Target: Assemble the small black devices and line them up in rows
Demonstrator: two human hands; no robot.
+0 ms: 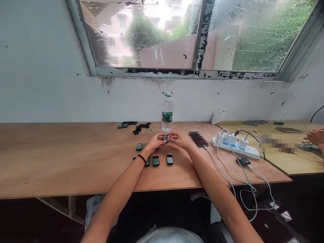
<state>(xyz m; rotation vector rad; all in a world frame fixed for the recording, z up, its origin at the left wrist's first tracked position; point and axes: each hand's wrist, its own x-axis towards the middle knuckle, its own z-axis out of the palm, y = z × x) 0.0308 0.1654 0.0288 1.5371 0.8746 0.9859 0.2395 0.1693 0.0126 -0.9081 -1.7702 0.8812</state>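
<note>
Between the fingertips of my left hand (156,140) and my right hand (178,139) is a small black-cased device (165,138) with a greyish screen, held just above the wooden table. Both hands are closed on its sides. Similar devices lie on the table near my forearms: one (139,146) left of my left hand, one (156,160) in the closer row, and another (169,159) with a paler face and a yellowish bit at its top. My left wrist, with a black band, partly covers several more.
Black parts (143,126) and small metal bits lie toward the wall. A water bottle (166,116) stands behind my hands. Rightward are a phone (198,139), a white power strip (235,145) with cables, and a dark gadget (243,161). Another person's hand (316,136) shows at far right.
</note>
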